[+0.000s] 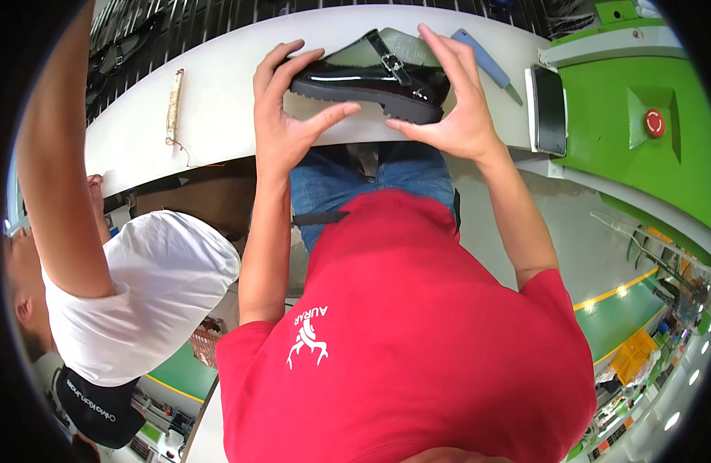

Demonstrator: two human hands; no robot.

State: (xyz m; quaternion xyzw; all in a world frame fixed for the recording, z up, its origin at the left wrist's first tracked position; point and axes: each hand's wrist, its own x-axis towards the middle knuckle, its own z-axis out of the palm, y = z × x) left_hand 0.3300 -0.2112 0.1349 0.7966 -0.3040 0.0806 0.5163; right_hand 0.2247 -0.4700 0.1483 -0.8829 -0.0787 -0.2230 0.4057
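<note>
Over toward the left end of the white table, a thin wrapped stick lies near the front edge. Next along, the person's left hand, fingers and thumb spread wide, cups the toe of a glossy black shoe above the table's middle, while the right hand, just as widely curved, grips its heel. Further right lie a blue-handled tool and, by the right edge, a dark phone.

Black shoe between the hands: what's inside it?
In the black shoe, a green form shows in the opening, under the buckled strap. The glossy upper covers the rest, so the insole and toe interior cannot be seen.
</note>
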